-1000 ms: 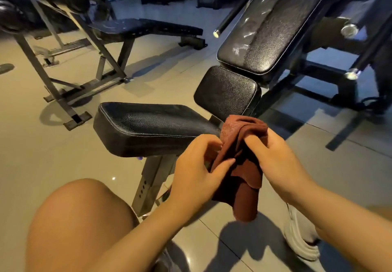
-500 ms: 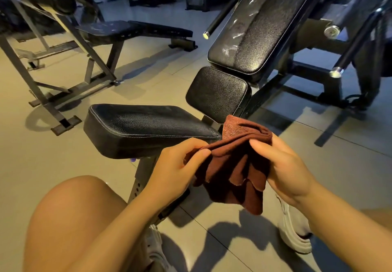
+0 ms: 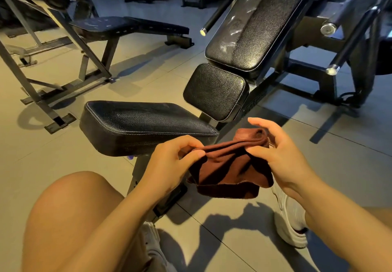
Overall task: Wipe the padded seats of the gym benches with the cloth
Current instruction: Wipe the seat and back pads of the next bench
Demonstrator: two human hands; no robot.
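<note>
You're pinching the brown cloth (image 3: pixel 229 165) with your left hand (image 3: pixel 169 163) and right hand (image 3: pixel 282 157), prepping it; next you're probably bringing it onto the padded seat (image 3: pixel 144 123).

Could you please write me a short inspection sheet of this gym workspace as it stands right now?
Surface: grey tiled floor, strong shadows.
Job's things: brown cloth bunched, held in the air just off the near seat pad; small square pad and inclined back pad beyond.
Clutter: nothing seen.
Grippers: left hand and right hand both pinch the cloth.
Cables: a dark cable by the machine frame, right.
Surroundings: second bench at the back left; white shoe.
</note>
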